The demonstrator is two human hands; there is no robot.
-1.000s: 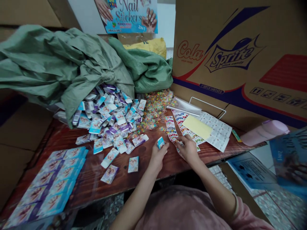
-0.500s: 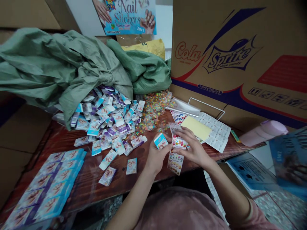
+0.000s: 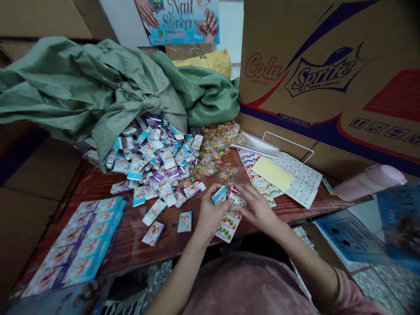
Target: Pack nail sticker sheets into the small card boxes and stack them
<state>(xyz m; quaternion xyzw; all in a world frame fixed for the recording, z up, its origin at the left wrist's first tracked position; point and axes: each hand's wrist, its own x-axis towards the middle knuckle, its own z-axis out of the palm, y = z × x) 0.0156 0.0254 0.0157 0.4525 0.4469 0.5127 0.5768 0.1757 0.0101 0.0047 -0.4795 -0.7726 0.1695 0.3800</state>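
My left hand [image 3: 210, 214] is closed around a small blue and white box [image 3: 218, 195], which it holds upright. Beside it, my right hand [image 3: 257, 208] pinches a sticker sheet [image 3: 228, 226] that hangs down near the table's front edge. The upper part of the sheet is bent and partly covered by the fingers, close to the box. More sticker sheets [image 3: 251, 168] lie behind my right hand, partly under a yellow card [image 3: 273, 173]. A single small box [image 3: 184, 222] lies on the table left of my left hand.
A heap of small boxes [image 3: 164, 162] spills from a green sack [image 3: 131, 87]. Small candy packets [image 3: 216, 144] lie behind my hands. Rows of boxes [image 3: 74, 240] stand at the left. A pink bottle [image 3: 369, 183] and a large carton [image 3: 315, 74] are at the right.
The sticker sheet has swung left and its top is now bent near the box. My right hand has moved closer to my left, and the box is turned more upright. The view has shifted slightly.
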